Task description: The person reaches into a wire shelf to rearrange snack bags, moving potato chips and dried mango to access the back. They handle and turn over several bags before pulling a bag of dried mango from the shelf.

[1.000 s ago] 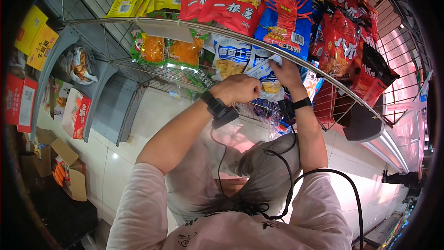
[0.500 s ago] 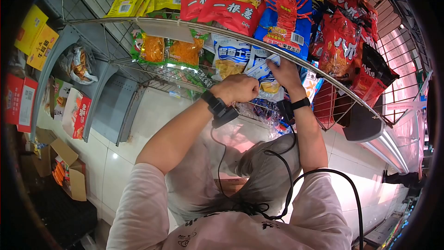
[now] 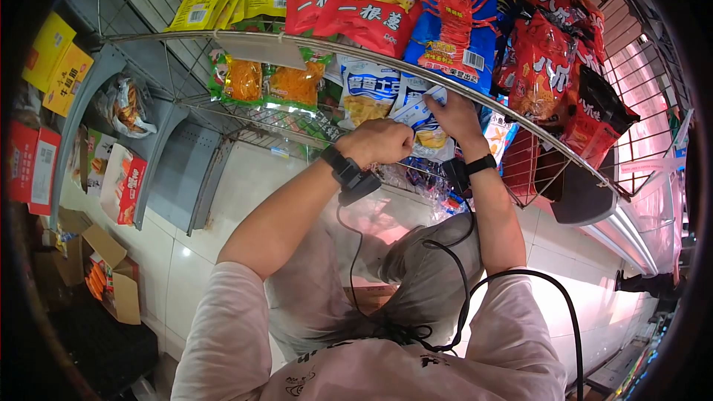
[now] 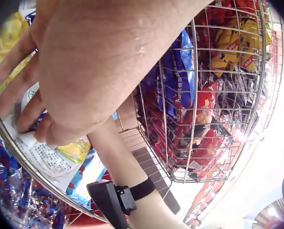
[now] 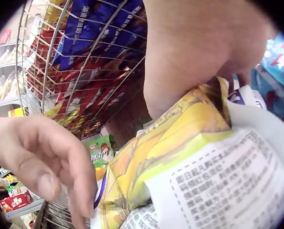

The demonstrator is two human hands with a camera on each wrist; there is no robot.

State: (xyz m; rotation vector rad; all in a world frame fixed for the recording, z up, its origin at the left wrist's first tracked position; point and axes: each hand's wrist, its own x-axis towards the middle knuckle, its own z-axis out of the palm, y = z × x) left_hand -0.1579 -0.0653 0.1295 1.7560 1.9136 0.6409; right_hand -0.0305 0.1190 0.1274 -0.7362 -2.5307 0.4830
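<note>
The right hand [image 3: 458,120] pinches the top of a white-and-blue snack bag [image 3: 429,134] in the lower wire basket. In the right wrist view the right hand [image 5: 204,52] is bent over the bag, whose yellow picture [image 5: 173,138] and printed white panel [image 5: 223,181] show; its fingertips are mostly hidden. The left hand [image 3: 382,141] lies at the bag's left side, knuckles up. Its fingers [image 5: 82,183] are loosely bent at the bag's edge, thumb apart, in the right wrist view. A similar potato snack bag [image 3: 365,89] stands to the left.
An upper basket rim [image 3: 356,50] runs above both hands, with red bags [image 3: 375,7] and a blue bag [image 3: 454,26] over it. Orange snack packs [image 3: 241,80] lie to the left. Grey shelves [image 3: 182,178] stand at far left. A black cable [image 3: 549,276] hangs over the lap.
Both hands stay nearly in place, with the right hand still pinching the bag. The bag's top edge has shifted slightly left, and the upper bags appear slightly shifted in the head view.
</note>
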